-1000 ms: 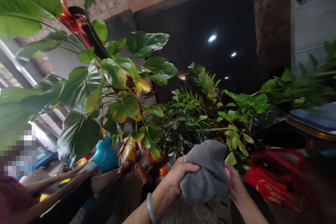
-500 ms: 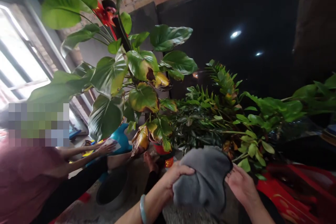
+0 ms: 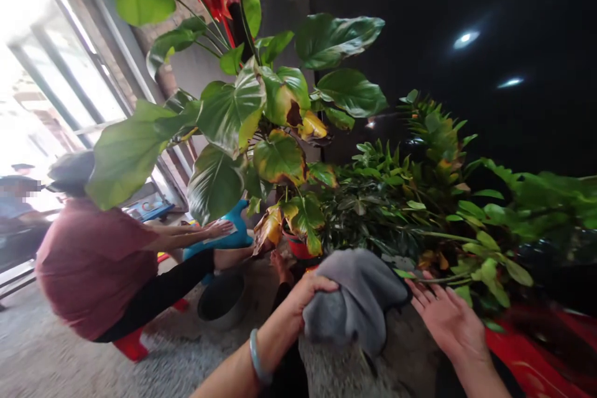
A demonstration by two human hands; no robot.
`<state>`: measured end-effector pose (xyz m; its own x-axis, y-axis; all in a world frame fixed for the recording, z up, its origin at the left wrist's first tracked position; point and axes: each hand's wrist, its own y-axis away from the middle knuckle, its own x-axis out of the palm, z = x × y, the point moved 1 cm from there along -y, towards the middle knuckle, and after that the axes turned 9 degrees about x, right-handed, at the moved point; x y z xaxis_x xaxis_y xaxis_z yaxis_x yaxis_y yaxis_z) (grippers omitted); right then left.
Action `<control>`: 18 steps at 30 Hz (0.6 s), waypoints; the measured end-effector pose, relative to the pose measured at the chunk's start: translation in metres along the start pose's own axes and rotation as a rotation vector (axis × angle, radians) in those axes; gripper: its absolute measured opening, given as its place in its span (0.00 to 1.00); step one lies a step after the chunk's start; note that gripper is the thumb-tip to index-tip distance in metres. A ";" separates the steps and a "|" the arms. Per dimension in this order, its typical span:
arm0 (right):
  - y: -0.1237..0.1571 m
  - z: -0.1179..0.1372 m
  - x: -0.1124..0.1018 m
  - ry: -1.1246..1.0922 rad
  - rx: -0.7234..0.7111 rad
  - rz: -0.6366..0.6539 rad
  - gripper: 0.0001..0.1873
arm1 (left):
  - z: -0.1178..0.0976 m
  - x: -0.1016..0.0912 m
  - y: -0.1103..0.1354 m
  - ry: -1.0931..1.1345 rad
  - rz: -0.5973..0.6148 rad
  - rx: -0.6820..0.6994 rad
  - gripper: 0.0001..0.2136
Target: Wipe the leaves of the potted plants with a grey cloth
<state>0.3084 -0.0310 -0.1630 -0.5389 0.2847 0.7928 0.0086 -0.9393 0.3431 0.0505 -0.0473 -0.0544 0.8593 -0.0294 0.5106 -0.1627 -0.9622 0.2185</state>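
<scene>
A grey cloth (image 3: 354,305) with a dark edge hangs in loose folds in front of me. My left hand (image 3: 310,298), with a pale bangle on its wrist, is closed around the cloth's left side, thumb on top. To the right, my right hand (image 3: 450,323) is turned palm up with its fingers stretched out. Its fingertips lie close to the cloth's dark edge and just below a thin green plant stem (image 3: 450,278); whether they touch either one I cannot tell.
A big-leaved potted plant (image 3: 280,158) rises ahead, with bushy plants to its right. A person (image 3: 100,255) on a red stool (image 3: 132,345) rests a hand on a blue object (image 3: 240,230). A dark bucket (image 3: 222,301) stands on the floor. Red material (image 3: 536,348) lies at lower right.
My right hand has let go of the cloth's right edge and opened, palm up. My left hand still grips the cloth. The view has swung left, showing more of the seated person.
</scene>
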 end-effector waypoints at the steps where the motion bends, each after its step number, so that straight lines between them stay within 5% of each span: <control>1: 0.000 0.001 -0.001 0.013 0.004 -0.001 0.18 | -0.014 0.000 0.000 0.032 -0.020 0.038 0.13; 6: 0.006 0.004 0.006 0.030 0.009 -0.073 0.17 | -0.080 0.006 -0.026 0.255 -0.341 0.325 0.03; 8: 0.009 0.002 0.011 0.027 0.013 -0.096 0.15 | -0.070 0.002 -0.032 0.276 -0.413 0.307 0.03; 10: 0.011 0.000 0.014 0.027 0.018 -0.106 0.13 | -0.040 -0.007 -0.025 0.217 -0.420 0.111 0.03; 14: 0.010 0.000 0.007 0.041 0.044 -0.122 0.12 | 0.006 -0.023 0.009 0.118 -0.266 -0.258 0.05; 18: 0.004 0.002 -0.004 0.096 0.035 -0.088 0.14 | -0.037 -0.012 0.012 0.188 -0.244 -0.068 0.05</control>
<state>0.3123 -0.0361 -0.1640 -0.6171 0.3444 0.7075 -0.0138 -0.9037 0.4279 0.0205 -0.0481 -0.0266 0.7733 0.2572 0.5795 0.0002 -0.9141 0.4054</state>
